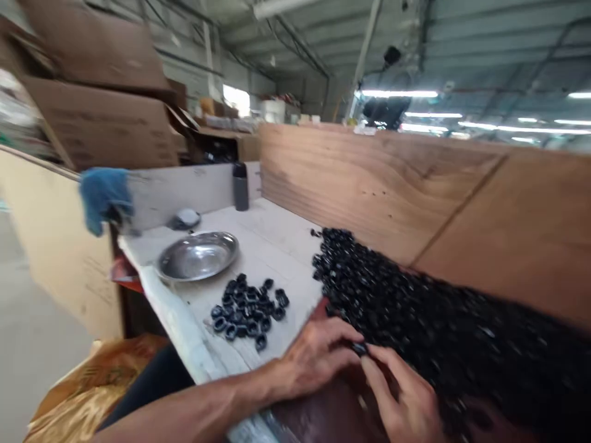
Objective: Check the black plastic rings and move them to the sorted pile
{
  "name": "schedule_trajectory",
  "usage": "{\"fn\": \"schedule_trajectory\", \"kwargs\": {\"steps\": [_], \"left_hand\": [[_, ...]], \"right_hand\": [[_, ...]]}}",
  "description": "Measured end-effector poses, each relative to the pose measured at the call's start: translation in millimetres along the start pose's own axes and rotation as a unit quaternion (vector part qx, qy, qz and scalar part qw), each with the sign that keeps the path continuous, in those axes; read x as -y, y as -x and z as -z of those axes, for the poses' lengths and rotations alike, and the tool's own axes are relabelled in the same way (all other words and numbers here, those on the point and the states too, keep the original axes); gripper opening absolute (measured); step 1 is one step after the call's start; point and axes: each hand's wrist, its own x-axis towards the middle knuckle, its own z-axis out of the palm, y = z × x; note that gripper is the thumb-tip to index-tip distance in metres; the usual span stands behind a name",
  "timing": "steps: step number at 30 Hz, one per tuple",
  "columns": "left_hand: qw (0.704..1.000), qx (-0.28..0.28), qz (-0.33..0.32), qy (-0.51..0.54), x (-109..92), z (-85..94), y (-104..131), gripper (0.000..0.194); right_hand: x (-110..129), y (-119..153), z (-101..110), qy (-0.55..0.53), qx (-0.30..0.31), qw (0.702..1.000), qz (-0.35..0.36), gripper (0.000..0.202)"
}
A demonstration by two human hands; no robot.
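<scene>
The left hand (318, 352) and right hand (406, 397) pinched a small black piece (359, 349) in their fingertips (354, 335), which partly hid its blurred shape.

I see a dish (198, 257) of smooth, shiny metal left of centre; the small parts (392, 295), lower right, look like glossy plastic. The panel (369, 184) is grained wood, the upper-left carton (106, 126) matt cardboard, the rag (106, 191) matt cloth.

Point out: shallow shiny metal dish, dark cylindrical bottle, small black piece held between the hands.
Shallow shiny metal dish (198, 256): head view, bare inside.
Dark cylindrical bottle (241, 188): head view, body's middle.
Held small black piece (359, 349): head view, visible middle.
</scene>
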Motion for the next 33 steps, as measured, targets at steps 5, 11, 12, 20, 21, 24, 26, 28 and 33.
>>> {"fn": "schedule_trajectory", "kwargs": {"steps": [5, 11, 12, 20, 21, 24, 26, 28, 33], "left_hand": [[0.999, 0.029, 0.024, 0.02, -10, 3.1, -3, 0.026], [0.995, 0.052, 0.077, 0.048, -11, -0.3, -2, 0.028], [0.991, 0.056, 0.101, 0.069, -11, -0.8, -1, 0.03], [0.992, 0.066, -0.085, -0.072, 0, 2.2, 2, 0.014], [0.985, 0.072, -0.123, -0.102, 1, 2.6, 2, 0.015], [0.961, 0.118, -0.178, -0.176, 0, 4.4, 4, 0.018], [0.947, 0.166, -0.166, -0.218, -6, 9.5, 7, 0.018], [0.933, 0.197, -0.125, -0.274, -10, 21.7, 11, 0.018], [0.858, 0.136, -0.031, -0.495, -8, 74.5, 13, 0.006]], "right_hand": [[9, 0, 11, -0.021, -0.013, 0.997, -0.071, 0.025], [8, 0, 4, -0.059, -0.028, 0.997, -0.049, 0.017], [8, 0, 4, -0.065, -0.031, 0.996, -0.046, 0.018], [28, -4, 7, -0.095, 0.027, 0.977, -0.19, 0.026], [31, -5, 6, -0.113, 0.035, 0.968, -0.219, 0.027], [35, -4, 0, -0.193, 0.049, 0.941, -0.274, 0.029], [33, -4, -3, -0.229, 0.078, 0.927, -0.287, 0.031], [28, -4, -3, -0.177, 0.106, 0.936, -0.286, 0.031], [9, -5, 21, 0.137, 0.027, 0.961, -0.238, 0.019]]}}
